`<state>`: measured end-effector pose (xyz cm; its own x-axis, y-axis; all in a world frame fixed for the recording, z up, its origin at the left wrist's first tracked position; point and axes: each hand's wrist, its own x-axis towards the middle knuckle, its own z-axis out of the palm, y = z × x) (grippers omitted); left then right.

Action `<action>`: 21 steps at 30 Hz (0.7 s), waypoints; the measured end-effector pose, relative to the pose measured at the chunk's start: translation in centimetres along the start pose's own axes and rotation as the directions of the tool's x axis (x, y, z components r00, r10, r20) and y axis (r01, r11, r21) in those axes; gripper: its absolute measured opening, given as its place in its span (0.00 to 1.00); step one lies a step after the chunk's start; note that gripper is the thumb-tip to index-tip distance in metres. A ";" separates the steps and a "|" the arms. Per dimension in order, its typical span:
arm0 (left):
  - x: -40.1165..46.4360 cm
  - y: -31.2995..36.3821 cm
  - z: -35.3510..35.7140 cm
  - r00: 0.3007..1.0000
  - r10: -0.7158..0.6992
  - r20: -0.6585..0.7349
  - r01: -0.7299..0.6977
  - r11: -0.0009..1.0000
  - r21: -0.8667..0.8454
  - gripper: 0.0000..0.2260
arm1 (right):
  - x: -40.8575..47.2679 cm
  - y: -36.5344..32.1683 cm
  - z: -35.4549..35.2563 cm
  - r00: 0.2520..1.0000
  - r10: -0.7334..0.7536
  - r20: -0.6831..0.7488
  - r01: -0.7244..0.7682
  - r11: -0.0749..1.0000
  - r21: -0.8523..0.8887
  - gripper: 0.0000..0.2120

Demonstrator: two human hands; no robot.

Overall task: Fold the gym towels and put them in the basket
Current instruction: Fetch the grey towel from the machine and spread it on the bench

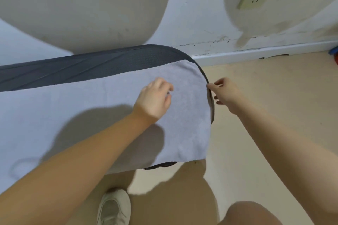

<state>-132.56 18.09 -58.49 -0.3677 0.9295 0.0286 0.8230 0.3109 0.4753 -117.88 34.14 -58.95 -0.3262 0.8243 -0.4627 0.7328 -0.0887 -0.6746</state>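
Towel [91,115]: pale grey, soft nap, spread flat over dark padded bench [73,67] with rounded end. Left hand [153,97]: fingers curled, pressing the cloth. Right hand [225,91]: fingers pinching the towel's right edge.

My towel [91,115] is soft matt grey cloth with a fine nap; the mat [91,65] under it is dark, dimpled and matt; the floor [265,115] looks smooth

Pale grey rectangular terry towel [91,115] spread flat on dark grey padded worktop [91,67], left hand [155,97] pressing near its right edge, right hand [225,91] pinching that edge
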 end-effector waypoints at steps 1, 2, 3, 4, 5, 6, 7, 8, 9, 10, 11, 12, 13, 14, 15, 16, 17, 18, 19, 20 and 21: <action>-0.3 1.4 0.4 0.998 0.040 0.042 -0.040 0.999 -0.013 0.14 | -0.9 0.6 -0.2 0.998 0.036 0.052 -0.040 0.996 0.080 0.09; -0.7 2.6 0.9 0.995 0.054 0.086 -0.051 0.998 -0.031 0.11 | -1.8 1.5 -0.1 0.993 0.066 0.100 -0.081 0.986 0.149 0.11; -1.2 3.6 1.3 0.989 0.054 0.136 -0.049 0.998 -0.039 0.09 | -2.8 2.3 0.1 0.986 0.095 0.139 -0.121 0.974 0.190 0.11; -1.5 4.6 1.6 0.984 0.054 0.168 -0.046 0.998 -0.051 0.07 | -3.7 3.0 0.3 0.980 0.120 0.160 -0.155 0.960 0.234 0.09; -1.9 5.3 2.0 0.980 0.044 0.193 -0.032 0.997 -0.064 0.07 | -4.4 3.6 0.4 0.973 0.142 0.182 -0.190 0.942 0.278 0.07; -2.3 5.9 2.4 0.977 0.028 0.211 -0.010 0.996 -0.088 0.06 | -4.9 3.9 0.5 0.966 0.155 0.209 -0.220 0.916 0.337 0.08; -2.6 6.3 2.6 0.972 0.003 0.235 0.023 0.994 -0.108 0.06 | -5.2 4.0 0.5 0.959 0.159 0.237 -0.242 0.891 0.383 0.10; -2.9 6.7 2.9 0.965 -0.024 0.260 0.057 0.991 -0.120 0.07 | -5.2 3.9 0.4 0.956 0.147 0.253 -0.244 0.878 0.411 0.12; -3.1 7.1 3.2 0.957 -0.056 0.286 0.091 0.990 -0.109 0.09 | -5.3 3.5 0.2 0.960 0.115 0.253 -0.216 0.883 0.417 0.11; -3.2 7.4 3.5 0.951 -0.087 0.296 0.119 0.989 -0.090 0.11 | -5.3 3.0 0.0 0.967 0.069 0.246 -0.171 0.891 0.420 0.10; -3.2 7.7 3.7 0.953 -0.119 0.279 0.142 0.988 -0.064 0.13 | -5.5 2.3 -0.3 0.967 0.014 0.253 -0.124 0.895 0.427 0.07; -3.2 8.1 3.8 0.958 -0.152 0.243 0.170 0.984 -0.053 0.14 | -5.9 1.5 -0.5 0.959 -0.040 0.281 -0.090 0.896 0.435 0.04; -3.1 8.5 3.9 0.956 -0.198 0.217 0.218 0.973 -0.073 0.15 | -6.3 0.7 -0.8 0.941 -0.083 0.329 -0.070 0.902 0.427 0.04; -3.1 8.8 4.0 0.946 -0.250 0.205 0.279 0.952 -0.127 0.16 | -6.6 0.1 -1.0 0.915 -0.112 0.387 -0.058 0.914 0.403 0.05; -2.9 9.1 3.9 0.926 -0.308 0.216 0.352 0.913 -0.205 0.18 | -6.9 -0.3 -1.2 0.886 -0.126 0.446 -0.052 0.929 0.367 0.03; -2.8 9.3 3.8 0.903 -0.364 0.229 0.419 0.865 -0.278 0.19 | -7.1 -0.8 -1.3 0.856 -0.128 0.500 -0.058 0.939 0.340 0.03; -2.8 9.4 3.7 0.881 -0.414 0.231 0.471 0.815 -0.336 0.18 | -7.3 -1.0 -1.4 0.832 -0.131 0.539 -0.063 0.943 0.327 0.05; -2.8 9.4 3.7 0.866 -0.451 0.216 0.500 0.773 -0.390 0.15 | -7.2 -1.2 -1.3 0.823 -0.127 0.554 -0.070 0.945 0.319 0.07; -3.0 9.4 3.5 0.856 -0.481 0.192 0.513 0.737 -0.440 0.13 | -6.9 -1.3 -1.2 0.837 -0.132 0.531 -0.051 0.948 0.315 0.08; -3.3 9.2 3.4 0.851 -0.499 0.163 0.509 0.707 -0.491 0.13 | -6.5 -1.5 -1.0 0.870 -0.144 0.472 -0.007 0.953 0.303 0.08; -3.5 9.0 3.1 0.851 -0.508 0.135 0.495 0.688 -0.530 0.14 | -6.0 -1.4 -0.7 0.906 -0.178 0.384 0.074 0.960 0.271 0.06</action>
<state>-122.50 18.22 -57.06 -0.6722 0.6596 -0.3362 0.1545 0.5692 0.8076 -116.55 29.76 -54.81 -0.6554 0.5483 -0.5195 0.5173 -0.1754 -0.8376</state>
